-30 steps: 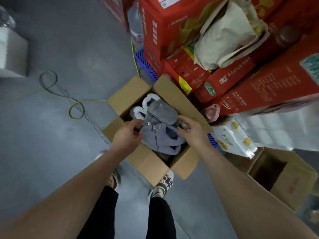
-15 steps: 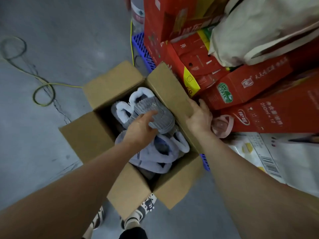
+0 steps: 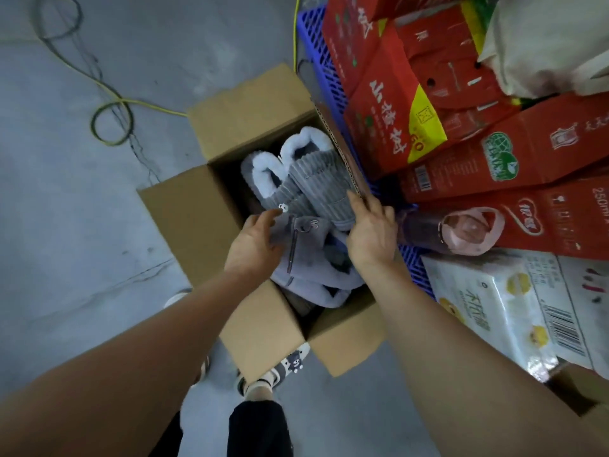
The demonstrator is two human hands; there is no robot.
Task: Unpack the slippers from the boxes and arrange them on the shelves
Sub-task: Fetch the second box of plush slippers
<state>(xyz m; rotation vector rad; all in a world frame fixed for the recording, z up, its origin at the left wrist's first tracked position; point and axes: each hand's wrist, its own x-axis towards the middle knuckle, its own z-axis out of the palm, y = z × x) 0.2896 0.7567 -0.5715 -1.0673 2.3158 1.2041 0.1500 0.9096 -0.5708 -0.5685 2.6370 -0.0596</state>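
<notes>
The slippers sit in the open cardboard box (image 3: 188, 209) at the middle of the view, none of them out yet; a grey corduroy pair (image 3: 316, 183) with white fleece lining lies toward the box's 12 o'clock end, and a paler fleece pair (image 3: 313, 258) with a small charm lies toward 6 o'clock, partly beneath the hands. The left hand (image 3: 253, 249) comes in from 8 o'clock and rests on the pale pair, thumb laid over the top; its fingers are hidden behind the palm, so whether it has a real grip cannot be told. The right hand (image 3: 372, 235) comes in from 4 o'clock, well apart from the left with the slippers between; its fingers (image 3: 354, 206) lie fairly straight against the corduroy pair and the edge of the box's 3 o'clock flap, with no closed hold showing.

This looks like the very start of unpacking: reaching in to take the first pair. The next move probably calls for closing both hands on one pair and lifting it straight up between the flaps; no shelf is in view, so a turn away would follow.

Around the box: red cartons (image 3: 494, 159) stacked on a blue crate (image 3: 316, 37) at 2 o'clock; a tissue pack (image 3: 494, 308) at 4 o'clock; a yellow cable (image 3: 112, 123) looped on the grey floor at 10 o'clock.
</notes>
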